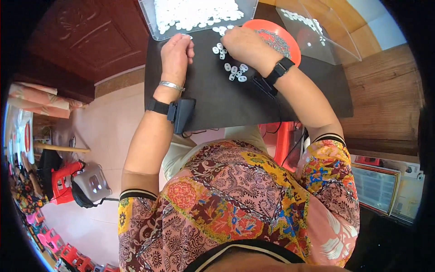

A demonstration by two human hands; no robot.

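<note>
The dark table (215, 106) bears a clear tub (152, 26), a red bowl (295, 49) and a clear tray (340, 51). Small white pieces (242, 78) lie in clusters.

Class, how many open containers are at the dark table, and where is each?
3: a clear bin at the top, left of centre; an orange bowl, partly hidden by the right hand; a clear tray at upper right.

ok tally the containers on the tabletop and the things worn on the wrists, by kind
Clear plastic containers: 2
Orange-red bowl: 1
Black wrist straps: 2
Silver bracelet: 1
Total: 6
</note>
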